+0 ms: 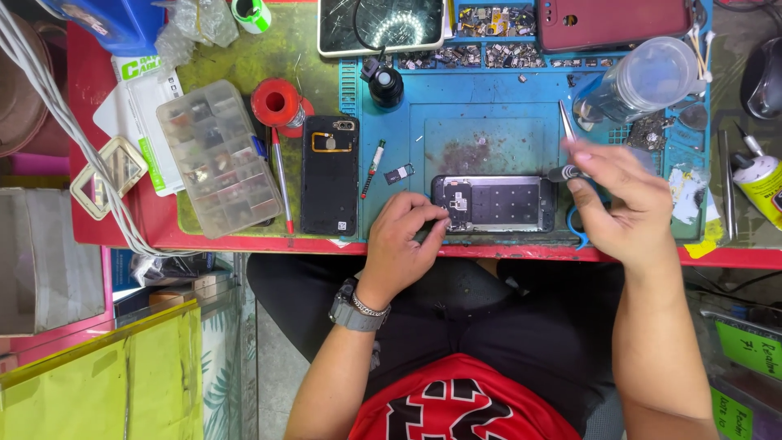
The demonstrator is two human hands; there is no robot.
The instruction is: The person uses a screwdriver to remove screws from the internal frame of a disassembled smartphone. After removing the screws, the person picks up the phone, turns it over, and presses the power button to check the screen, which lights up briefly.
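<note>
An opened phone [498,204] lies lengthwise on the blue work mat [489,106], its circuit board bare at the left end. My left hand [403,240] rests at that left end, fingertips touching the board corner. My right hand [623,200] hovers at the phone's right end and grips metal tweezers [567,122] that point away from me; the hand is blurred by motion. A black phone back cover [330,175] lies left of the mat, with a small chip part [399,173] and a thin pen-like tool [373,167] between it and the opened phone.
A clear parts box [216,155] and a red solder spool [275,103] sit to the left. A cracked screen [381,24], a maroon phone case [611,23] and trays of small parts line the far edge. A clear plastic jar [643,81] and a glue bottle [762,179] stand right.
</note>
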